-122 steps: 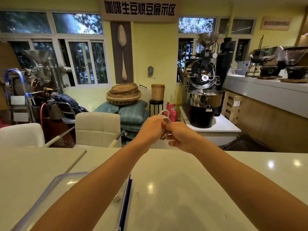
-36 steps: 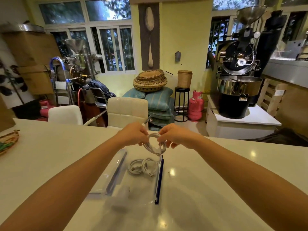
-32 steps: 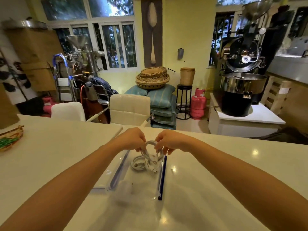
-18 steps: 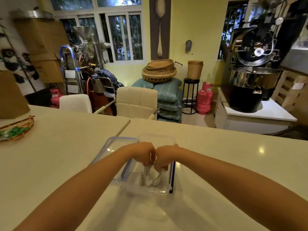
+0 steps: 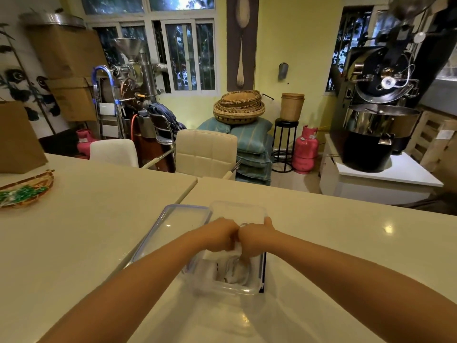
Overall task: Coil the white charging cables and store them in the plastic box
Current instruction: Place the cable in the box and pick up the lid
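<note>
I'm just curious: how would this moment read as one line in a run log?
stage: storing | left hand and right hand: inside plastic box | white cables: in box | lid: off, left of box

**Hands drop into the box**

Raised above the table seconds ago, the left hand (image 5: 220,235) and right hand (image 5: 254,240) now sit low inside the plastic box (image 5: 222,285), pressed together, the white cable coil (image 5: 233,268) beneath them.
</note>
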A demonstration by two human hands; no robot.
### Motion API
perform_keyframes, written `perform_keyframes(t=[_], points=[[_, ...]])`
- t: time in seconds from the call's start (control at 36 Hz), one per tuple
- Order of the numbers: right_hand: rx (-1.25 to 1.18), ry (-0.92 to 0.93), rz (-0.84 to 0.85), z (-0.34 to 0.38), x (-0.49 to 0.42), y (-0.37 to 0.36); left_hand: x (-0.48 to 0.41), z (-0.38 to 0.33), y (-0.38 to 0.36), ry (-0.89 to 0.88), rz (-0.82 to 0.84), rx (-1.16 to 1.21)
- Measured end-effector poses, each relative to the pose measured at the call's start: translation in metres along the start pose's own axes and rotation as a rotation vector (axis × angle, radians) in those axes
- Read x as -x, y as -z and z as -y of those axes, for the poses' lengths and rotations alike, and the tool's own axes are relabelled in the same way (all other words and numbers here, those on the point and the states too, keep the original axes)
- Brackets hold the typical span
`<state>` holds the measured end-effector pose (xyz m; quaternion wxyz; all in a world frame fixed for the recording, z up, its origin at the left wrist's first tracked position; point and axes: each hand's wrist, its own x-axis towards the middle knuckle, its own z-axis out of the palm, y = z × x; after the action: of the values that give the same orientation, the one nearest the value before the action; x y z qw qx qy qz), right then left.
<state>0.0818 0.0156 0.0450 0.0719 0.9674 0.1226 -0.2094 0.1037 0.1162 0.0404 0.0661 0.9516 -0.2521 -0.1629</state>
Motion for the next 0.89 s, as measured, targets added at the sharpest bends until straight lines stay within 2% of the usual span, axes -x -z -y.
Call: perform_keyframes(t=[0.11,0.19,0.28,0.36,0.44,0.53,0.61,0.67,0.89], points=[[-0.192,-0.001,-0.167,0.002,0.000,0.036,0.008,0.033,0.032,0.025,-0.342,0.191],[-0.580,0.069,-0.287,0.018,-0.005,0.065,0.016,0.068,0.048,0.162,-0.561,0.316],[-0.988,0.149,-0.266,0.049,-0.011,0.081,0.022,0.110,0.043,0.345,-0.589,0.332],[-1.130,0.166,-0.199,0.081,-0.019,0.085,0.029,0.143,0.025,0.487,-0.482,0.274],[-1.169,0.091,-0.128,0.112,-0.041,0.073,0.035,0.161,0.004,0.530,-0.383,0.262],[-1.091,-0.022,-0.065,0.136,-0.070,0.057,0.038,0.168,-0.013,0.544,-0.328,0.277],[-0.995,-0.270,0.023,0.142,-0.091,0.042,0.038,0.170,-0.024,0.546,-0.274,0.243],[-0.928,-0.372,0.026,0.142,-0.096,0.035,0.038,0.170,-0.027,0.541,-0.276,0.231],[-0.922,-0.463,0.023,0.144,-0.103,0.025,0.037,0.175,-0.035,0.588,-0.331,0.345]])
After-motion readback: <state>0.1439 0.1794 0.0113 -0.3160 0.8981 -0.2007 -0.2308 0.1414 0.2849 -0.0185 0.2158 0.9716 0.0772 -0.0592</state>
